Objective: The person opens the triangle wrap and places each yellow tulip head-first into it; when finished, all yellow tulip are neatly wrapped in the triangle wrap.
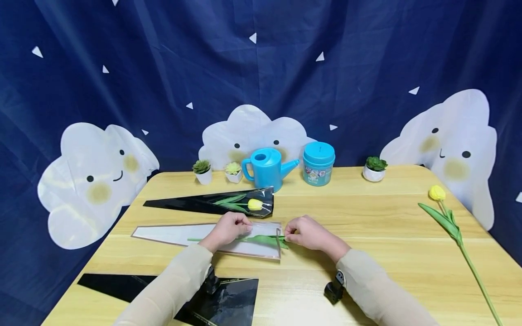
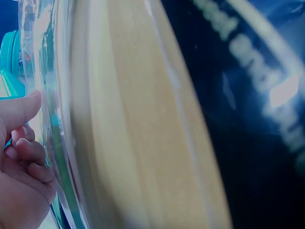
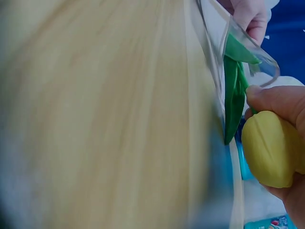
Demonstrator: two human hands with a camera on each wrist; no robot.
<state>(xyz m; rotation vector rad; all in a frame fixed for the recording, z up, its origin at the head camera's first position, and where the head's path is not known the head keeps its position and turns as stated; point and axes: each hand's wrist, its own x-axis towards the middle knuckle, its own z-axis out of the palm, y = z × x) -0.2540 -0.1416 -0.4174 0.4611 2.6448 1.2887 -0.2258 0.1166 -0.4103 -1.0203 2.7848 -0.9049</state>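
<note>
A white flower sleeve (image 1: 175, 232) with a clear front lies across the middle of the table, its wide mouth facing right. My left hand (image 1: 231, 229) pinches the clear film near that mouth; in the left wrist view the thumb presses on the film's edge. With thumb and fingers, my right hand (image 1: 307, 233) grips a tulip's stem just under its yellow bloom (image 3: 269, 149). The bloom is hidden by the hand in the head view. The tulip's green leaves (image 1: 265, 240) and stem lie inside the sleeve, with leaf tips (image 3: 233, 109) sticking out of the mouth.
Behind lies a black sleeve (image 1: 195, 202) holding a yellow tulip (image 1: 255, 204); another black sleeve (image 1: 228, 301) is in front. A loose tulip (image 1: 452, 226) lies at right. Along the back stand a blue watering can (image 1: 267, 170), a lidded tub (image 1: 318, 165) and small potted plants (image 1: 374, 170).
</note>
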